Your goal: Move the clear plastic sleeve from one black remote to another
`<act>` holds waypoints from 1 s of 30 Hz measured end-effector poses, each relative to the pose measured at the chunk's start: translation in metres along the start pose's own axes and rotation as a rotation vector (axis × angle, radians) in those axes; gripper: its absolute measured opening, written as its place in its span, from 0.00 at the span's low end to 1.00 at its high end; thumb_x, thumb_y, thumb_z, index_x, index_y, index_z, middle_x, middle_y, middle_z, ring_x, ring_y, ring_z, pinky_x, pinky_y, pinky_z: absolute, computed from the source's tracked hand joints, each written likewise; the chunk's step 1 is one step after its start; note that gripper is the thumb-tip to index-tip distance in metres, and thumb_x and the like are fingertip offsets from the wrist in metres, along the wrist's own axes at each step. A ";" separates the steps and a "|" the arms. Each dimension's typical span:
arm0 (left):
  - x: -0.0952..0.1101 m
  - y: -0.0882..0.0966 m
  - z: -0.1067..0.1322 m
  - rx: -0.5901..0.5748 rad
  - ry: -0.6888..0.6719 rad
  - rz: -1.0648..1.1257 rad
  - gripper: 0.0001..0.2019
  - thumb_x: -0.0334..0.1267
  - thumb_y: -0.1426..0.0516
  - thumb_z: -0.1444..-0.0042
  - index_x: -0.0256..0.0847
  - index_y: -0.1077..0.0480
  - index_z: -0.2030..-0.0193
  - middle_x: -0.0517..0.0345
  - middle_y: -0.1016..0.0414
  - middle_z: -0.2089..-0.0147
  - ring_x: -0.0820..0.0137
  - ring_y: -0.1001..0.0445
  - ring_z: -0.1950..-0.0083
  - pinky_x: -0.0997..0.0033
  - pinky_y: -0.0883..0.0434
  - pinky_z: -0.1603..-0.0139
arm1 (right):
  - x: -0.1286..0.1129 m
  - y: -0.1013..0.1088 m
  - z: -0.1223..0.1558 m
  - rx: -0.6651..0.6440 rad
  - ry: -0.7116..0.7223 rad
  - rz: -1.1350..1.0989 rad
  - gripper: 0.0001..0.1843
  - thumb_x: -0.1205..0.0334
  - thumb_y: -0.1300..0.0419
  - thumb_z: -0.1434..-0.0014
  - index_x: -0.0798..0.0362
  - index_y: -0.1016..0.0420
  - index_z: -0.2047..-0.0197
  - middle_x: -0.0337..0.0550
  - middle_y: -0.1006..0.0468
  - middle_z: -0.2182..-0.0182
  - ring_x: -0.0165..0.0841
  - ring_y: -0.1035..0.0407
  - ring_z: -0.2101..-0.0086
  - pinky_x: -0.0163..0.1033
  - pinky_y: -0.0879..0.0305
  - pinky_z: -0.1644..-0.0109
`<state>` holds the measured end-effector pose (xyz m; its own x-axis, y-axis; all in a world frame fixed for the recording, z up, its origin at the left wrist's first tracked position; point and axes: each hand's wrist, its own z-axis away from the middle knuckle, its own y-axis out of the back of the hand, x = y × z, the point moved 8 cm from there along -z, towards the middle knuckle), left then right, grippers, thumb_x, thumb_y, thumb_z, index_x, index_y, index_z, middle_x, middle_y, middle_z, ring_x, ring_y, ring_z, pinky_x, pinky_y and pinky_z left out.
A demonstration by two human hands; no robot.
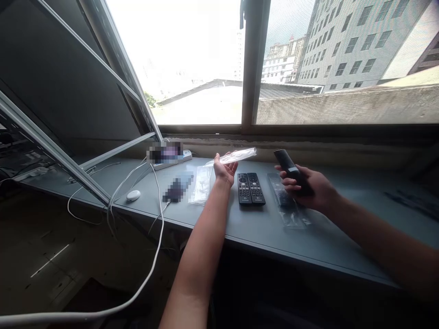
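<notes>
While right hand point(308, 186) grips it, remote point(285, 161) juts above.

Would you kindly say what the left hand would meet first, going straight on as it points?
The left hand, holding a plastic bag, would probably meet the wall below the window first, though depth is unclear.

Pixelation masks two items point(178, 187) on the surface point(254, 224). The right hand point(317, 188) hides part of the held remote control point(286, 162) and of the bagged remote point(279, 192). Lettering on the paired remotes point(244, 188) is illegibly small.
</notes>
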<state>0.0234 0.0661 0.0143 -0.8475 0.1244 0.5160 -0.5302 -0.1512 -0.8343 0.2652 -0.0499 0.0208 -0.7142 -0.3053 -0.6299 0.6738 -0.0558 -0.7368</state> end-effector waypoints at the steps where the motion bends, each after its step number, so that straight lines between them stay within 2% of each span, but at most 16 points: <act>1: 0.000 0.000 0.000 0.001 0.001 0.000 0.27 0.55 0.49 0.20 0.35 0.22 0.34 0.38 0.13 0.42 0.64 0.12 0.58 0.74 0.17 0.68 | 0.001 -0.001 0.000 -0.007 -0.009 0.002 0.16 0.62 0.46 0.23 0.51 0.24 0.37 0.45 0.22 0.66 0.31 0.31 0.77 0.31 0.26 0.82; 4: 0.000 0.000 0.000 0.000 0.004 -0.003 0.27 0.55 0.49 0.20 0.36 0.22 0.33 0.39 0.13 0.41 0.64 0.11 0.57 0.74 0.17 0.68 | 0.002 -0.002 0.001 0.004 -0.026 0.013 0.17 0.60 0.42 0.24 0.52 0.23 0.36 0.45 0.25 0.67 0.33 0.30 0.76 0.33 0.25 0.82; 7: 0.000 0.000 -0.001 -0.007 -0.001 -0.008 0.27 0.55 0.49 0.20 0.35 0.23 0.33 0.38 0.13 0.41 0.64 0.11 0.58 0.74 0.17 0.68 | 0.000 0.001 0.000 0.044 -0.015 0.022 0.15 0.59 0.39 0.24 0.51 0.21 0.38 0.44 0.25 0.67 0.36 0.27 0.72 0.35 0.19 0.77; 12: 0.000 0.000 -0.001 -0.006 0.000 -0.008 0.27 0.55 0.50 0.20 0.34 0.23 0.34 0.39 0.13 0.42 0.65 0.12 0.59 0.74 0.17 0.68 | -0.001 0.011 -0.005 0.118 0.005 0.067 0.13 0.73 0.39 0.29 0.51 0.20 0.46 0.49 0.18 0.61 0.38 0.19 0.66 0.42 0.10 0.65; 17: 0.000 -0.001 0.000 0.004 0.001 -0.002 0.26 0.54 0.49 0.20 0.34 0.22 0.33 0.38 0.13 0.42 0.65 0.12 0.60 0.74 0.18 0.69 | -0.012 0.013 -0.008 0.085 0.198 0.243 0.15 0.78 0.33 0.33 0.48 0.19 0.52 0.46 0.12 0.60 0.40 0.14 0.62 0.43 0.09 0.63; 21: 0.000 -0.002 0.001 -0.001 0.008 -0.038 0.24 0.52 0.46 0.21 0.35 0.22 0.35 0.40 0.12 0.43 0.68 0.14 0.63 0.77 0.20 0.71 | -0.020 0.007 -0.004 0.068 0.385 0.335 0.20 0.80 0.24 0.41 0.45 0.18 0.55 0.42 0.10 0.57 0.40 0.13 0.56 0.42 0.08 0.57; 23: 0.000 -0.003 0.001 -0.009 0.001 -0.087 0.19 0.48 0.42 0.23 0.36 0.20 0.38 0.42 0.12 0.42 0.72 0.16 0.65 0.79 0.22 0.72 | -0.022 0.004 -0.001 0.067 0.441 0.362 0.23 0.80 0.21 0.45 0.44 0.17 0.56 0.40 0.10 0.57 0.41 0.13 0.52 0.40 0.09 0.55; 26: 0.000 -0.007 0.000 -0.047 -0.030 -0.162 0.13 0.39 0.37 0.29 0.38 0.18 0.42 0.47 0.13 0.39 0.77 0.21 0.68 0.82 0.23 0.71 | -0.024 0.000 0.002 0.053 0.503 0.446 0.21 0.78 0.19 0.46 0.44 0.15 0.57 0.41 0.10 0.55 0.41 0.15 0.49 0.38 0.10 0.54; 28: 0.000 -0.010 0.000 -0.085 -0.037 -0.182 0.13 0.34 0.37 0.31 0.40 0.18 0.42 0.49 0.14 0.37 0.79 0.22 0.68 0.84 0.26 0.73 | -0.026 -0.001 0.005 0.054 0.554 0.501 0.19 0.76 0.18 0.46 0.44 0.13 0.58 0.41 0.10 0.52 0.40 0.17 0.45 0.37 0.11 0.51; 30: -0.002 -0.011 -0.001 -0.102 -0.024 -0.180 0.16 0.32 0.38 0.31 0.42 0.17 0.40 0.49 0.15 0.38 0.79 0.21 0.67 0.86 0.35 0.78 | -0.028 -0.002 0.007 0.049 0.601 0.527 0.19 0.75 0.17 0.47 0.44 0.12 0.58 0.42 0.10 0.46 0.40 0.19 0.39 0.36 0.13 0.48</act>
<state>0.0308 0.0689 0.0223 -0.7403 0.1165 0.6621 -0.6688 -0.0285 -0.7429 0.2857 -0.0476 0.0415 -0.2696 0.2609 -0.9269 0.9487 -0.0930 -0.3021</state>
